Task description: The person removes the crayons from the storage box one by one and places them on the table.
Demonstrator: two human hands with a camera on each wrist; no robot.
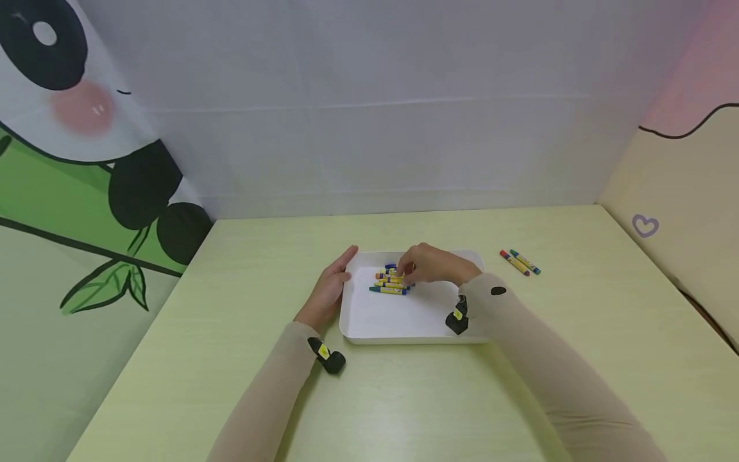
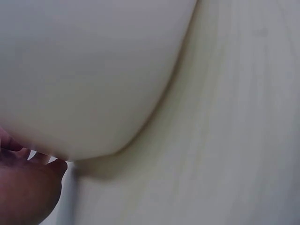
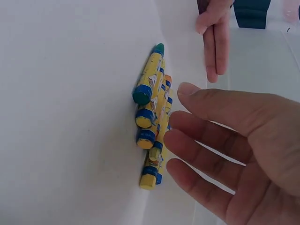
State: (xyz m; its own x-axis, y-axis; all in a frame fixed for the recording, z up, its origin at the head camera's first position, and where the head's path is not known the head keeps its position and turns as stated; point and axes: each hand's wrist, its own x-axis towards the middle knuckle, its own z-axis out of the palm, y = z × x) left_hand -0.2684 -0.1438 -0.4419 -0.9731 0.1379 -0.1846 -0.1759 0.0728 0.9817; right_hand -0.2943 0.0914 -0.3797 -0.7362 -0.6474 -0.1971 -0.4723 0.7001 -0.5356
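A white tray [image 1: 427, 324] holds a row of several crayons [image 1: 392, 290] with yellow-and-blue wrappers. In the right wrist view, the green crayon [image 3: 150, 75] lies nearest the camera, with others stacked close behind it. My right hand [image 1: 433, 263] hovers over the row, its fingers loosely bent and fingertips close to the crayons. No crayon shows between its thumb and fingers. My left hand [image 1: 331, 289] holds the tray's left side, thumb at the rim and fingers along the outer wall. In the left wrist view, the left hand [image 2: 30, 187] is partly cut off.
Two more crayons, a red one [image 1: 514, 262] and a green one [image 1: 525, 262], lie on the pale table [image 1: 231, 359] right of the tray. A pale curtain [image 1: 369, 147] stands behind the table, with printed panels at both sides.
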